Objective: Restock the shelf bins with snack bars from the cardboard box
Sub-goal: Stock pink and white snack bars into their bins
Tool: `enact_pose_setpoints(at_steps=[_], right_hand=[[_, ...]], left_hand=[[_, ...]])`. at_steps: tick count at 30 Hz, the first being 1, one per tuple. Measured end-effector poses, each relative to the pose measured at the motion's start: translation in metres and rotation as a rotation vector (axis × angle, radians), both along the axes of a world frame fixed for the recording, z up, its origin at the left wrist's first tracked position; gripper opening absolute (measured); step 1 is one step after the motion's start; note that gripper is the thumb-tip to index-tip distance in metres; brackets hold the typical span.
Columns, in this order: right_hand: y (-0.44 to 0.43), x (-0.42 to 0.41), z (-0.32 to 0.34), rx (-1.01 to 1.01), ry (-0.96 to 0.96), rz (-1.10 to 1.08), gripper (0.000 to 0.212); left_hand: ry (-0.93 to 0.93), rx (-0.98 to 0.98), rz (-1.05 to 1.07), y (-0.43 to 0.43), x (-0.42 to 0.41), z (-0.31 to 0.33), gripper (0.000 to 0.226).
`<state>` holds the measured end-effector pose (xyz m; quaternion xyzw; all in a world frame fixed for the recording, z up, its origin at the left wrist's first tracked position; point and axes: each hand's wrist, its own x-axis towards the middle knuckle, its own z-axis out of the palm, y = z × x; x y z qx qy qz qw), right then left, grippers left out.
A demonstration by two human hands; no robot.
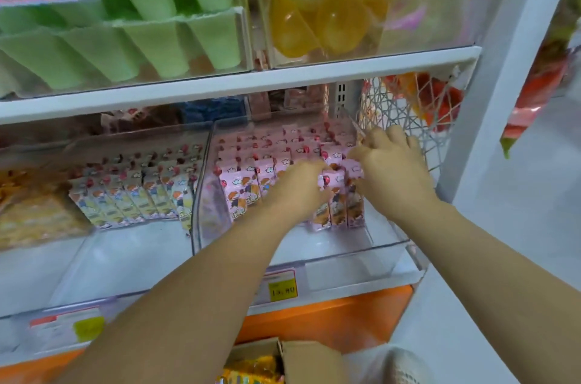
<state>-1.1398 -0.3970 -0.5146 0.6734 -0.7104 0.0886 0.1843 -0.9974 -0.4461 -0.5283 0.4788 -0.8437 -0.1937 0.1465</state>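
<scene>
Beneath the bin (pixel 390 246) of pink snack bars (pixel 242 183), a tag (pixel 283 289) reads 15.80.

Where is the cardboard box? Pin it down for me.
Head view, bottom edge near centre: the cardboard box sits below the orange shelf base, between the two forearms, under the clear bin where the right hand pinches pink snack bars.

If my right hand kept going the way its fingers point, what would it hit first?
Most likely the pink snack bars in the clear bin; your right hand seems to be gripping some.
</scene>
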Motion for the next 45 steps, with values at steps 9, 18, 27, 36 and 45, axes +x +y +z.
enact_pose_setpoints(at_steps=[9, 18, 27, 36, 45], right_hand=[[0.015, -0.009, -0.006, 0.078, -0.31, 0.111, 0.03], [0.038, -0.007, -0.023, -0.237, -0.336, 0.264, 0.021], [0.092, 0.055, -0.042, -0.299, -0.499, 0.447, 0.022], [0.151, 0.137, -0.119, 0.044, -0.685, 0.55, 0.019], [0.135, 0.173, -0.184, 0.612, -0.195, 0.426, 0.048]], left_hand=[[-0.002, -0.185, 0.027, -0.012, -0.009, -0.015, 0.048], [0.174, -0.111, -0.028, 0.004, 0.013, -0.011, 0.055], [0.313, -0.231, -0.088, 0.073, 0.072, -0.002, 0.022], [0.212, -0.221, 0.003, 0.184, 0.192, -0.064, 0.02], [-0.234, 0.195, 0.335, 0.204, 0.298, -0.159, 0.034]])
